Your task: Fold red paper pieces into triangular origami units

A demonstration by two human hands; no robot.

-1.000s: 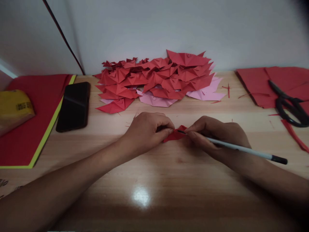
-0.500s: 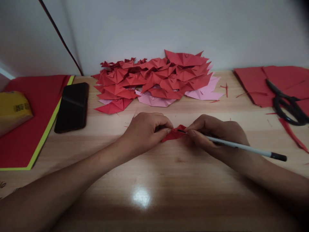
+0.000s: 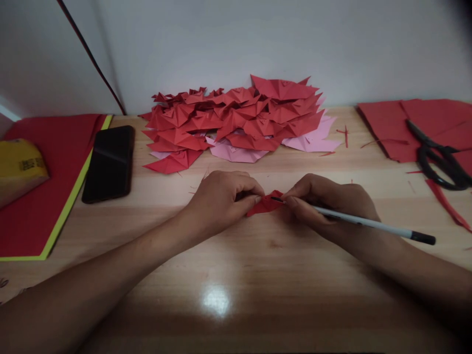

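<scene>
hardly different from a second ago: only a slight leftward drift of the black cap end of the pen (image 3: 368, 223). left hand (image 3: 221, 199) closed, fingertips pinched on a folded red paper piece (image 3: 266, 204) lying at the centre of the wooden table (image 3: 236, 255). right hand (image 3: 328, 204) clamped round the pen, tip touching the piece. behind, near the wall, a heap of folded red and pink papers (image 3: 239, 120). at left, a black phone (image 3: 109, 162) beside a red sheet (image 3: 33, 211) bearing a yellow packet (image 3: 20, 164). at right, black scissors (image 3: 438, 157) on red sheets (image 3: 391, 128).
</scene>
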